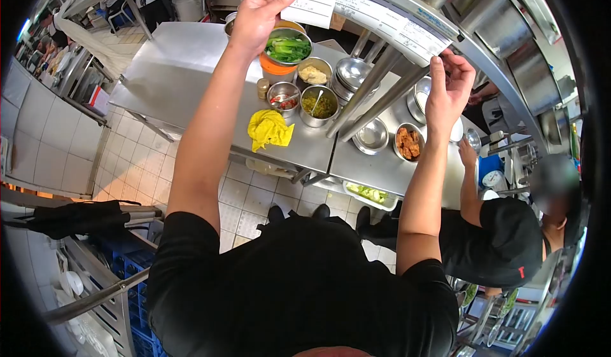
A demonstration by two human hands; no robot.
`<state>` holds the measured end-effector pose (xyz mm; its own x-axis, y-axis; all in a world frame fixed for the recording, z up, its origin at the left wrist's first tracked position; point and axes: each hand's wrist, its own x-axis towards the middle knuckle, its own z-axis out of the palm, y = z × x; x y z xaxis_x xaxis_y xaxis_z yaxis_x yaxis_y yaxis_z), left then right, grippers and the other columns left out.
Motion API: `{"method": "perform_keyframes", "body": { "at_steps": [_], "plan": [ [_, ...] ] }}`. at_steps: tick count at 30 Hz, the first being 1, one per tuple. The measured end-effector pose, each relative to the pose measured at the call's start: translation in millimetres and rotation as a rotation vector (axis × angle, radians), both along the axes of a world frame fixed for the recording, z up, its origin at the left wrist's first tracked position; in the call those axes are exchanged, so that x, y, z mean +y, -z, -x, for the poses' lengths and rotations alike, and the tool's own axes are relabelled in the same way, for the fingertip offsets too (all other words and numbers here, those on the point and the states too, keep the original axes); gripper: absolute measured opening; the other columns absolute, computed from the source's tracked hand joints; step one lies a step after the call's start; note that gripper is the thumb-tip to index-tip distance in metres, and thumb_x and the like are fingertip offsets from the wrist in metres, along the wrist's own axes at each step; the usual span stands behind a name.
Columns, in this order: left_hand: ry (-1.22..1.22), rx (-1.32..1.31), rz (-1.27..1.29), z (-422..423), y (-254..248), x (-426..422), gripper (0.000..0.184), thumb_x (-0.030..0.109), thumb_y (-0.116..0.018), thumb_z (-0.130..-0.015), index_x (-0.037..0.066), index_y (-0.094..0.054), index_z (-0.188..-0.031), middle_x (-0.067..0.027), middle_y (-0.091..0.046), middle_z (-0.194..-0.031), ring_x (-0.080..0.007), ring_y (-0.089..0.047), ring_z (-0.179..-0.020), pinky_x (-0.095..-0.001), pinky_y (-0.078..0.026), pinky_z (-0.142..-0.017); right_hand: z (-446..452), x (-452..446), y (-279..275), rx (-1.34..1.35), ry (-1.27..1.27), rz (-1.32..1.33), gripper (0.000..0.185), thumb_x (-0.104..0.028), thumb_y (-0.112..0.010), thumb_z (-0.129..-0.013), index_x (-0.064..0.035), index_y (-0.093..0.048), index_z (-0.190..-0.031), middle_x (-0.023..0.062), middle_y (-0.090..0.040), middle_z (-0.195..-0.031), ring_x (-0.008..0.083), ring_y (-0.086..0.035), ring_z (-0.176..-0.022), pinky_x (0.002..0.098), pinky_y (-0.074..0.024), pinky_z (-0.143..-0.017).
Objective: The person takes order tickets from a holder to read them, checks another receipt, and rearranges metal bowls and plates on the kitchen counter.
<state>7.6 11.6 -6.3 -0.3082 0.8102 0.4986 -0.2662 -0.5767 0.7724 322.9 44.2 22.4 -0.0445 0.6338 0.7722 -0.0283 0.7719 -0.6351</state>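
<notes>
Both my arms are raised to a metal shelf edge where printed paper order tickets hang. My left hand [259, 18] pinches the left edge of the left order ticket [310, 3] between thumb and fingers. At the far end, my right hand [450, 90] has its thumb at the lower right corner of another order ticket [388, 25], with its fingers curled partly behind. Below my left hand sits a bowl of green leafy vegetables [287, 46]. A bowl of browned food pieces [408, 142] stands on the counter left of my right forearm.
A steel counter [184, 58] carries a yellow cloth [270, 130], a pot of chopped greens with a spoon [318, 105] and stacked metal bowls [350, 77]. Upright metal posts [388, 90] rise before me. A co-worker in black [496, 242] stands close on my right, one arm over the counter.
</notes>
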Motion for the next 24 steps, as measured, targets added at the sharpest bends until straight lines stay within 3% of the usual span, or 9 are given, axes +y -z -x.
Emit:
{"method": "perform_keyframes", "body": {
  "at_steps": [4, 7, 10, 11, 12, 15, 20, 21, 24],
  "plan": [
    [0.018, 0.003, -0.012, -6, -8, -4, 0.012, 0.014, -0.059, -0.079, 0.005, -0.057, -0.086, -0.0008, -0.06, -0.08, -0.004, -0.053, -0.071, -0.0154, -0.04, -0.061, -3, 0, -2, 0.009, -0.02, 0.017, 0.028, -0.006, -0.061, -0.077, -0.0037, -0.042, -0.098, 0.0098, -0.053, -0.1, 0.011, -0.05, -0.084, 0.0233, -0.0388, -0.073],
    [-0.17, 0.145, 0.017, -14, -12, 0, 0.012, 0.014, -0.059, -0.079, 0.005, -0.057, -0.087, -0.0011, -0.06, -0.081, -0.0054, -0.054, -0.073, -0.0162, -0.041, -0.063, -4, -5, -5, -0.02, 0.017, 0.036, 0.028, -0.004, -0.061, -0.076, -0.003, -0.045, -0.099, 0.0055, -0.051, -0.095, 0.0099, -0.048, -0.082, 0.0217, -0.0383, -0.073],
    [-0.203, 0.261, 0.218, -15, -20, -13, 0.016, 0.018, -0.053, -0.084, 0.006, -0.056, -0.093, 0.0004, -0.059, -0.083, -0.004, -0.051, -0.069, -0.0181, -0.041, -0.054, -2, -9, -9, -0.049, 0.031, 0.024, 0.026, -0.001, -0.056, -0.079, -0.0021, -0.046, -0.103, 0.0069, -0.051, -0.097, 0.0123, -0.049, -0.086, 0.0234, -0.0411, -0.077],
    [-0.145, 0.233, 0.107, -13, -17, -11, 0.02, 0.02, -0.051, -0.086, 0.005, -0.055, -0.096, 0.0005, -0.058, -0.081, -0.0027, -0.049, -0.064, -0.0178, -0.039, -0.051, 1, -12, -9, -0.058, -0.003, 0.02, 0.027, 0.0, -0.053, -0.08, -0.0018, -0.044, -0.105, 0.0088, -0.051, -0.101, 0.0133, -0.049, -0.091, 0.0245, -0.0408, -0.079],
    [-0.284, 0.262, -0.149, -17, -10, -2, 0.022, 0.021, -0.049, -0.086, 0.004, -0.055, -0.098, 0.0004, -0.058, -0.079, -0.0046, -0.049, -0.065, -0.0199, -0.042, -0.056, 2, -11, -4, -0.04, -0.048, 0.015, 0.028, 0.0, -0.052, -0.082, -0.0014, -0.041, -0.107, 0.0106, -0.049, -0.105, 0.0146, -0.048, -0.095, 0.0255, -0.0402, -0.081],
    [-0.221, 0.278, -0.149, -25, -26, -11, 0.024, 0.021, -0.045, -0.088, 0.0, -0.054, -0.098, -0.0024, -0.058, -0.085, -0.0077, -0.05, -0.08, -0.0232, -0.042, -0.074, 14, -10, -1, 0.0, -0.093, 0.015, 0.024, -0.003, -0.052, -0.083, -0.0013, -0.041, -0.104, 0.0086, -0.048, -0.1, 0.0126, -0.046, -0.091, 0.0234, -0.0382, -0.08],
    [-0.154, 0.123, -0.255, -67, -26, 6, 0.022, 0.016, -0.045, -0.088, 0.0, -0.055, -0.099, -0.0017, -0.059, -0.086, -0.0067, -0.051, -0.081, -0.0236, -0.043, -0.074, 49, -17, -3, 0.082, 0.001, 0.024, 0.024, -0.009, -0.057, -0.081, -0.0019, -0.043, -0.098, 0.0042, -0.045, -0.084, 0.0096, -0.043, -0.078, 0.021, -0.0368, -0.07],
    [-0.25, 0.249, -0.183, -74, -28, 3, 0.021, 0.015, -0.046, -0.087, -0.001, -0.056, -0.098, -0.0027, -0.059, -0.085, -0.0064, -0.05, -0.081, -0.024, -0.043, -0.073, 55, -22, -3, 0.058, 0.053, 0.01, 0.023, -0.009, -0.057, -0.081, -0.0016, -0.043, -0.098, 0.0048, -0.045, -0.085, 0.0104, -0.043, -0.079, 0.0214, -0.0366, -0.071],
    [-0.135, 0.293, -0.042, -105, -30, -4, 0.017, 0.013, -0.048, -0.085, -0.002, -0.054, -0.085, -0.0054, -0.059, -0.084, -0.0063, -0.049, -0.08, -0.0242, -0.042, -0.07, 74, -36, 0, -0.019, 0.163, -0.047, 0.021, -0.009, -0.056, -0.082, -0.0005, -0.043, -0.096, 0.0066, -0.045, -0.088, 0.013, -0.043, -0.083, 0.0231, -0.0361, -0.074]
  ]
}}
